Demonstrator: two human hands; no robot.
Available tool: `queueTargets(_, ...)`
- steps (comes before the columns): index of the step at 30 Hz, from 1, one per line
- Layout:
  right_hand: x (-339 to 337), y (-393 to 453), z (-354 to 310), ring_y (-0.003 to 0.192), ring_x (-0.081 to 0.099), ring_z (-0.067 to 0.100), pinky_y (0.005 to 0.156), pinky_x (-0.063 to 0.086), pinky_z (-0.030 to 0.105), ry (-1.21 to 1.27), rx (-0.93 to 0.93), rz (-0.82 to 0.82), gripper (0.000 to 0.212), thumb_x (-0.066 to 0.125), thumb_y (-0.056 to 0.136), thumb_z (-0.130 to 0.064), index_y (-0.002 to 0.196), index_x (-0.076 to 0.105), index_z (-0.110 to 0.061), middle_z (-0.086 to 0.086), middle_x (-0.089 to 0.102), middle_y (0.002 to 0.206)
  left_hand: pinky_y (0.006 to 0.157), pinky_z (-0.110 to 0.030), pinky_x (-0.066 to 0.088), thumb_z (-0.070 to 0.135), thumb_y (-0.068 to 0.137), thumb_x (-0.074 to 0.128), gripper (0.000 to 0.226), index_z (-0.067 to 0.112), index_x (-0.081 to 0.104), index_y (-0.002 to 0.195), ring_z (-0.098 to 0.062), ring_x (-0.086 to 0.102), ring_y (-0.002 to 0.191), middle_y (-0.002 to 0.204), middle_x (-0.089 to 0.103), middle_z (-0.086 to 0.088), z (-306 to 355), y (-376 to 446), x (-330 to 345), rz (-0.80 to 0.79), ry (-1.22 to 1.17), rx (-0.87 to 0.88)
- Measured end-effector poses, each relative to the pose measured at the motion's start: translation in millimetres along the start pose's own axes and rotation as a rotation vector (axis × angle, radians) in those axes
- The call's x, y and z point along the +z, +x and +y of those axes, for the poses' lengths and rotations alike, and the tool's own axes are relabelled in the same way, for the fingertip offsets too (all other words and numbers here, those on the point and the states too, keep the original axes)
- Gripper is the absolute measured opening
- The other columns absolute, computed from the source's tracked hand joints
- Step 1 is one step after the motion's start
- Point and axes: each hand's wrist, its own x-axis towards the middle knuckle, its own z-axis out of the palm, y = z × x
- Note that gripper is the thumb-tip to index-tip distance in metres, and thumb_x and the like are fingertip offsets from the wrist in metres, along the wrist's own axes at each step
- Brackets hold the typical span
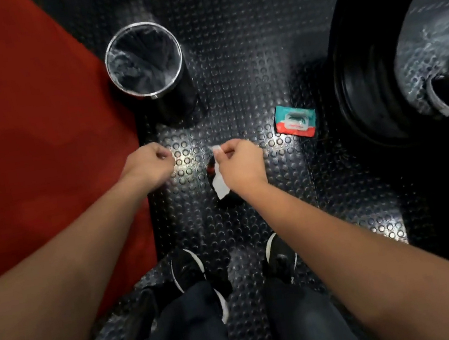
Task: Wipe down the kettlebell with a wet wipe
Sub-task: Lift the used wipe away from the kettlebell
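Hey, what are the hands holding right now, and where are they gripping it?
The right hand pinches a white wet wipe by its top edge; the rest hangs down. The left hand is curled and holds nothing visible.

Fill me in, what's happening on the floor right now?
A person stands on the black studded rubber floor. The right hand pinches a white wet wipe above a dark kettlebell, which is mostly hidden beneath it. The left hand is curled and holds nothing. A teal and red wipes packet lies to the right; a round lined metal bin stands beyond.
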Motion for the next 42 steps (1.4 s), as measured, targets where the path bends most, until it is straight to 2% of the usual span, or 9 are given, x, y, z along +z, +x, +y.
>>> queueTargets(3, -5, -1, -22, 0.069, 0.056, -0.003, 0.065, 0.045, 0.016, 0.004, 0.004, -0.011, 0.014, 0.064, 0.1, -0.026, 0.108, 0.071, -0.016, -0.008, 0.066, 0.087, 0.072, -0.024, 0.039, 0.033, 0.087, 0.06, 0.004, 0.031, 0.063, 0.087, -0.016, 0.06, 0.082, 0.087, 0.066, 0.007, 8, 2, -23, 0.041, -0.002, -0.018)
queueTargets(7, 0, 9, -51, 0.074, 0.063, 0.004, 0.076, 0.056, 0.029, -0.02, 0.033, 0.004, 0.008, 0.067, 0.098, -0.031, 0.099, 0.07, -0.023, -0.009, 0.069, 0.086, 0.071, -0.024, 0.04, 0.032, 0.086, 0.061, 0.003, 0.031, 0.062, 0.083, -0.011, 0.059, 0.074, 0.083, 0.065, 0.01, 14, 16, -49, 0.023, -0.021, -0.001)
queueTargets(10, 7, 29, -77, 0.081, 0.068, 0.011, 0.082, 0.058, 0.035, -0.025, 0.037, 0.014, 0.006, 0.068, 0.096, -0.03, 0.096, 0.069, -0.024, -0.009, 0.07, 0.086, 0.072, -0.024, 0.041, 0.031, 0.087, 0.061, 0.003, 0.03, 0.061, 0.084, -0.012, 0.06, 0.075, 0.082, 0.066, 0.009, 19, 39, -71, 0.028, -0.019, 0.019)
queueTargets(17, 35, 75, -129, 0.076, 0.068, 0.011, 0.083, 0.058, 0.032, -0.007, 0.095, 0.057, 0.013, 0.069, 0.094, -0.025, 0.082, 0.065, -0.028, -0.006, 0.071, 0.082, 0.072, -0.024, 0.044, 0.032, 0.087, 0.061, 0.003, 0.031, 0.063, 0.085, -0.015, 0.063, 0.081, 0.089, 0.068, 0.008, 13, 95, -114, 0.003, 0.025, 0.0)
queueTargets(20, 46, 90, -148, 0.081, 0.069, 0.013, 0.083, 0.059, 0.033, 0.017, 0.108, 0.054, 0.012, 0.069, 0.093, -0.022, 0.083, 0.066, -0.027, -0.004, 0.071, 0.084, 0.072, -0.024, 0.044, 0.032, 0.087, 0.06, 0.005, 0.031, 0.064, 0.089, -0.015, 0.063, 0.083, 0.089, 0.068, 0.009, 11, 114, -132, 0.003, 0.027, -0.008)
queueTargets(26, 67, 125, -185, 0.076, 0.07, 0.014, 0.08, 0.061, 0.036, 0.05, 0.106, 0.065, 0.006, 0.07, 0.093, -0.019, 0.088, 0.074, -0.019, -0.001, 0.072, 0.082, 0.069, -0.025, 0.045, 0.029, 0.087, 0.058, 0.01, 0.029, 0.066, 0.093, -0.013, 0.063, 0.076, 0.085, 0.067, 0.008, 10, 153, -166, 0.002, -0.004, -0.031)
queueTargets(32, 80, 165, -212, 0.084, 0.069, 0.013, 0.083, 0.059, 0.033, 0.039, 0.102, 0.044, 0.005, 0.067, 0.095, -0.021, 0.091, 0.068, -0.024, -0.004, 0.072, 0.091, 0.065, -0.025, 0.043, 0.028, 0.088, 0.057, 0.008, 0.026, 0.065, 0.09, -0.012, 0.061, 0.071, 0.08, 0.065, 0.011, 12, 192, -186, 0.011, 0.002, -0.05)
queueTargets(37, 92, 198, -227, 0.079, 0.069, 0.014, 0.074, 0.061, 0.034, 0.004, 0.115, 0.036, 0.007, 0.065, 0.096, -0.022, 0.093, 0.068, -0.027, -0.003, 0.071, 0.086, 0.074, -0.027, 0.047, 0.031, 0.089, 0.057, 0.01, 0.026, 0.065, 0.089, -0.017, 0.064, 0.079, 0.082, 0.067, 0.007, 14, 222, -196, 0.005, -0.003, -0.038)
queueTargets(42, 103, 226, -240, 0.083, 0.067, 0.012, 0.08, 0.058, 0.031, 0.007, 0.13, 0.057, 0.008, 0.064, 0.098, -0.023, 0.091, 0.063, -0.029, -0.005, 0.072, 0.098, 0.079, -0.029, 0.052, 0.033, 0.089, 0.056, 0.012, 0.027, 0.066, 0.091, -0.017, 0.066, 0.084, 0.087, 0.07, 0.007, 15, 245, -200, -0.006, -0.035, -0.033)
